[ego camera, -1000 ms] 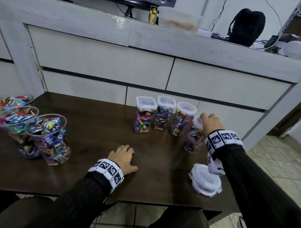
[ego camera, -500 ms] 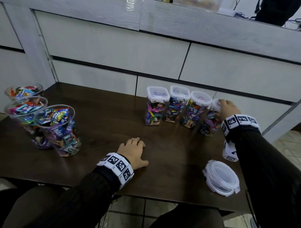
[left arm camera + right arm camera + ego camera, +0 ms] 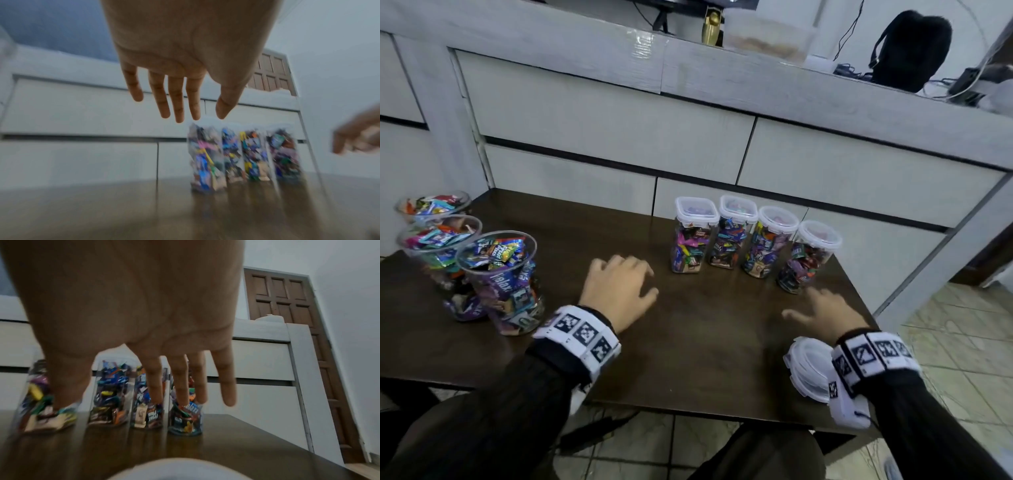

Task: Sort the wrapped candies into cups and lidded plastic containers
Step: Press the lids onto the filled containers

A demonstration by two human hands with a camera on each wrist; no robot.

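Head view: both hands bare, fingers spread, over the surface [image 3: 722, 342].
Jars [image 3: 753, 240] look light, stiff, slick; grip yours mid-body.

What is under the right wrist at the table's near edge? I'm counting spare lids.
Clear round lids lie stacked on the table, partly under the right hand's wristband. Their right side is covered, so the count cannot be told.
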